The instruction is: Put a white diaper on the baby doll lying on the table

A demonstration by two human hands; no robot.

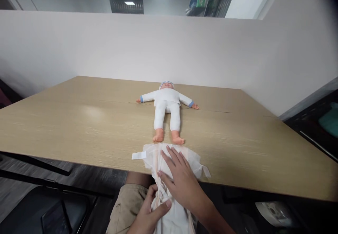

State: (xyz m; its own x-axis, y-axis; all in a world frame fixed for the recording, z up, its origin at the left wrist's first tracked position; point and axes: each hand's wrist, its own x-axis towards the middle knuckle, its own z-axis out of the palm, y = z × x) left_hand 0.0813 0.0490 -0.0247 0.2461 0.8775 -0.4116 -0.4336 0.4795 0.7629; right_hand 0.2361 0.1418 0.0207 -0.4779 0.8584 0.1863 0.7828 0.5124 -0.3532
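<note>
A white disposable diaper [175,216] is spread open, its back end with two side tabs lying on the table's front edge and the rest hanging toward my lap. My left hand [151,211] grips the diaper's left side below the table edge, thumb on top and fingers around the ruffled edge. Across the upper part lies my right hand [179,177], palm down with fingers spread. Just beyond the diaper, a baby doll [167,107] in a white outfit with blue cuffs rests on its back, arms stretched out and bare feet toward me.
The wooden table [79,128] reaches back to a white wall [148,47] with a window-like opening above it. At lower left stands a dark chair [29,209] with a phone-like dark device [56,218] on it. Under the table at right is a white object [274,213].
</note>
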